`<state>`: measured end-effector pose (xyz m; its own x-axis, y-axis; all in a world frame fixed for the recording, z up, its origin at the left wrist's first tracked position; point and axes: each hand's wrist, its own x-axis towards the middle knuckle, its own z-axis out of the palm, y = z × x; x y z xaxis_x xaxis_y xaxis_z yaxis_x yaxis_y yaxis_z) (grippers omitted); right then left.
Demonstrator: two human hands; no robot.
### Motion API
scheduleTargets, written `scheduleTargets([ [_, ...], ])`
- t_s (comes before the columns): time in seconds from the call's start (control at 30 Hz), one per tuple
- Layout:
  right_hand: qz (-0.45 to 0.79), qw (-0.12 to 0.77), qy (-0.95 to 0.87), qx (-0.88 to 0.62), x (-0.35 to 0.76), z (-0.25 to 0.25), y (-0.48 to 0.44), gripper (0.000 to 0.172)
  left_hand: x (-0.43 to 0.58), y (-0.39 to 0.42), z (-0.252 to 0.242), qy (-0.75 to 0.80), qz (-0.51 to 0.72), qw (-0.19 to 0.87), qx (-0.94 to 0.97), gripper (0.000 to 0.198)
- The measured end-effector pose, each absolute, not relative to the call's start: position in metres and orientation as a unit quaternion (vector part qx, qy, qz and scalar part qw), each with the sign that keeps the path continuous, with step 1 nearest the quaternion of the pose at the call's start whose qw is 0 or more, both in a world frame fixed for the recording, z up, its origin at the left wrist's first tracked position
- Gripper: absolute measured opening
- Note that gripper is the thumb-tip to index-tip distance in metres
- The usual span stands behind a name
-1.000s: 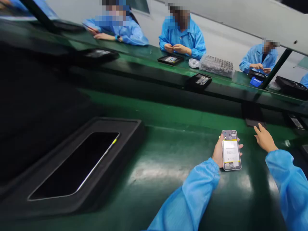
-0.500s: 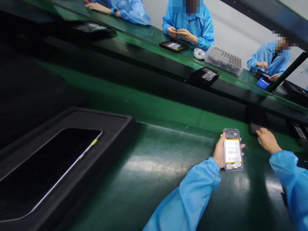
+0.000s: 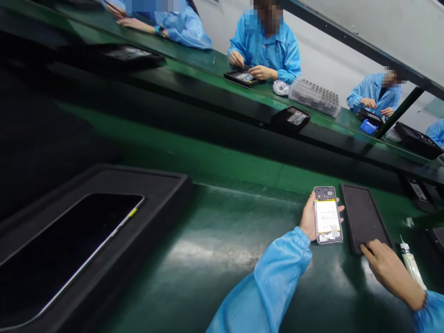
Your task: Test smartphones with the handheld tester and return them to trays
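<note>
My left hand point(image 3: 308, 216) is wrapped round an opened phone point(image 3: 327, 215) with a white battery and yellow tape, held face up above the green bench. Just right of the phone lies a flat dark panel point(image 3: 362, 216) on the bench. My right hand point(image 3: 385, 267) rests its fingers on the near end of that panel, pressed on it. Both my sleeves are light blue.
A black tray point(image 3: 104, 231) holding a dark phone fills the near left. A syringe-like dispenser point(image 3: 411, 263) lies by my right hand. Across the conveyor point(image 3: 208, 115), people in blue coats work at trays point(image 3: 290, 118) and a clear parts tray point(image 3: 314, 96).
My right hand drew back from the far edge toward me, bringing the dark panel onto the bench beside the phone. The left hand stayed put with the phone.
</note>
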<state>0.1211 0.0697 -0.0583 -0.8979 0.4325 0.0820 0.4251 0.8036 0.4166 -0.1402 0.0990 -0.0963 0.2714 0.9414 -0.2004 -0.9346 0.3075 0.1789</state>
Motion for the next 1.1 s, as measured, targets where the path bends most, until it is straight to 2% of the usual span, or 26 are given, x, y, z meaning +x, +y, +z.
scheduleTargets([
  [0.17,0.196,-0.022,0.959,0.204,0.112,-0.07,0.032,0.043,-0.143,0.099,-0.097,0.128,0.589,0.798,0.013,0.069],
  [0.33,0.04,-0.019,0.97,0.238,0.098,-0.058,0.039,0.031,-0.14,0.092,-0.088,0.118,0.58,0.806,-0.001,0.061],
  [0.43,0.047,0.014,0.918,0.394,0.113,-0.046,0.102,0.035,-0.121,0.085,-0.083,0.138,0.562,0.816,-0.011,0.053],
  [0.53,0.078,0.071,0.799,0.592,0.15,-0.038,0.183,0.039,-0.098,0.08,-0.085,0.176,0.516,0.838,-0.016,0.053],
  [0.73,0.085,0.088,0.645,0.754,0.215,-0.049,0.283,0.038,-0.082,0.083,-0.095,0.305,0.492,0.815,0.023,0.059],
  [0.93,0.07,0.047,0.64,0.764,0.24,-0.057,0.309,0.035,-0.072,0.077,-0.105,0.371,0.523,0.765,0.053,0.06],
  [1.1,0.03,-0.005,0.685,0.728,0.208,-0.071,0.312,0.036,-0.062,0.077,-0.126,0.442,0.571,0.687,0.079,0.069],
])
